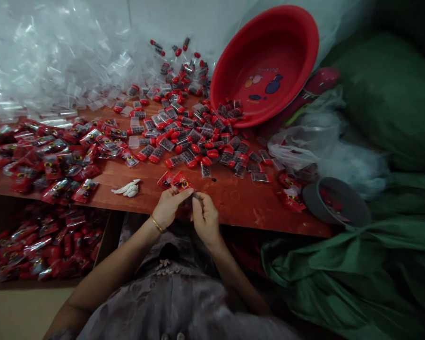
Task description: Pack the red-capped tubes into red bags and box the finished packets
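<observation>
Red basin (265, 66) tipped, loose pieces (187, 137) strewn, green cloth (340, 269) beside

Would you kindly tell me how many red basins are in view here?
1. The red basin stands tipped on its edge at the back right of the wooden table, spilling small red-capped pieces. Others may be hidden behind the bags.

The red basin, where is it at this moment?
In the head view, the red basin stands tilted at the upper right, its lower rim resting on the wooden table among the small red-capped items.
</observation>
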The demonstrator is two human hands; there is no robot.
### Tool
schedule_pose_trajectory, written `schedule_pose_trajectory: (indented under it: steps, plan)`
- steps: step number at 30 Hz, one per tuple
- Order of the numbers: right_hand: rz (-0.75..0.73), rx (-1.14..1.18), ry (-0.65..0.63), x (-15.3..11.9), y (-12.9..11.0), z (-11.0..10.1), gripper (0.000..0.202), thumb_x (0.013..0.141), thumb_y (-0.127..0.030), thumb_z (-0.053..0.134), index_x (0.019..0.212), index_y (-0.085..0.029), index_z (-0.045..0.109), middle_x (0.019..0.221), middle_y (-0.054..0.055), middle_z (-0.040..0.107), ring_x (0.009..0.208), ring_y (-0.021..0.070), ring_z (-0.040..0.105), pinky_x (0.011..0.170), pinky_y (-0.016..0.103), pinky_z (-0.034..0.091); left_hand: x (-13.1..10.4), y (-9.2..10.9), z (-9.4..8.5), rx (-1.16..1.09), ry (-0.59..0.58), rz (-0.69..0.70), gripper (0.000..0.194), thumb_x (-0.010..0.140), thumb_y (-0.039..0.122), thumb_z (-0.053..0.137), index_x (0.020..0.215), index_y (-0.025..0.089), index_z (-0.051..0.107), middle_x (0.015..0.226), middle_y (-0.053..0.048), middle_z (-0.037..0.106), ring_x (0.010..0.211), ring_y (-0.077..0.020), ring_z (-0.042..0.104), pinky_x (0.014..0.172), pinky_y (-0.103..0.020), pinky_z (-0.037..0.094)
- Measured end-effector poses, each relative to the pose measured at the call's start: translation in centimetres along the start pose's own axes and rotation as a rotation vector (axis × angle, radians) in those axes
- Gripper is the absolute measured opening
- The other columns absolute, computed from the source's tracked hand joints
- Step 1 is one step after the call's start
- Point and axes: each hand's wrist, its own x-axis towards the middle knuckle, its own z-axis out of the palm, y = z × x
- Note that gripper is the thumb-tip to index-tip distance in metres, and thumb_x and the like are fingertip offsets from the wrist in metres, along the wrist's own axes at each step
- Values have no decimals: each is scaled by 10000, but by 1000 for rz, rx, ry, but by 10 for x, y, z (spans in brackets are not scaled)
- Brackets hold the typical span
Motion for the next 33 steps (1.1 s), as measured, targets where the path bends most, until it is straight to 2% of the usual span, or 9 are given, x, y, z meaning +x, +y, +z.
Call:
schedule_pose_trajectory:
  steps: [4,7,10,13,16,18,20,24,33]
  plan:
    - [-131,-212,5,12,-6,-14,328,897,-406,417,1124,-190,513,1010,93,628,856,188,607,752,335,496,1,4,-6,71,-43,30,363,418,373,848,606,133,651,573,10,632,538,-97,544,568,-226,438]
    - [-354,-320,-13,30,-16,-31,413,861,-414,482,1212,-199,505,1229,122,544,1109,232,512,931,413,423,0,6,-11,224,-168,34,313,448,342,836,593,140,647,560,34,606,518,-82,500,559,-223,417]
    - [-448,-268,-176,49,-22,-35,219,849,-394,518,893,-222,646,979,64,654,967,207,566,895,381,424,-2,6,-15,399,-347,-17,272,495,319,817,559,131,631,510,46,547,491,-73,451,515,-212,363]
    - [-255,-75,-32,56,-14,-27,337,803,-442,586,569,-205,531,579,-13,551,595,135,515,651,292,444,-5,5,-16,425,-437,-73,263,533,318,805,613,122,648,528,36,559,498,-80,469,516,-215,360]
    - [-65,118,175,49,-1,-18,361,832,-490,524,613,-203,506,557,-37,489,519,108,461,548,249,408,-6,6,-15,333,-391,-69,308,533,342,813,698,118,681,602,11,620,540,-92,518,566,-227,406]
    - [-29,204,191,37,4,-16,320,871,-495,451,789,-205,558,700,-14,566,589,112,517,592,251,438,-4,8,-14,226,-281,-19,327,523,362,821,701,123,687,638,-3,649,569,-99,545,604,-237,431]
    - [8,246,45,23,6,-17,311,867,-496,460,918,-209,568,808,10,613,648,122,564,618,255,460,-2,11,-13,110,-173,33,324,520,366,824,693,129,687,654,-14,668,591,-109,570,632,-246,447]
    - [119,260,-274,3,4,-15,334,837,-505,507,760,-188,578,670,7,626,540,117,570,530,236,448,2,11,-10,-13,-112,80,323,510,355,833,688,133,680,679,-34,696,624,-122,604,657,-247,457]
    - [84,223,-10,-2,-1,5,368,856,-475,475,624,-193,519,509,-33,531,421,86,476,436,207,377,-3,3,-5,-38,-108,130,333,573,419,789,733,140,704,728,-49,711,686,-142,622,689,-254,462]
